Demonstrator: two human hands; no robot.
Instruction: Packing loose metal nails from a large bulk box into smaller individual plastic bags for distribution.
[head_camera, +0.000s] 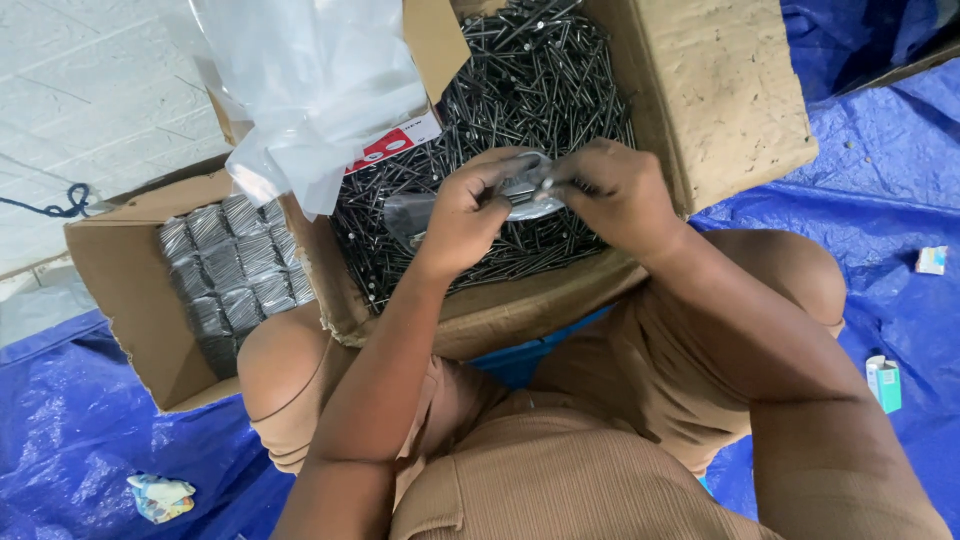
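Observation:
My left hand (462, 212) and my right hand (612, 190) meet over an open cardboard box (730, 90) full of loose dark nails (530, 90). Between them they pinch a small clear plastic packet (522, 192) with a bunch of nails inside. The left hand grips the packet's left side, and the right hand's fingers close on its right end. Part of the packet is hidden behind my fingers.
A second cardboard box (110, 270) at the left holds several filled clear packets (230, 270) in rows. A clear plastic bag (310, 90) drapes over the box flap. I sit on a blue tarp (70, 430) with small scraps (160, 497) and a little carton (884, 382).

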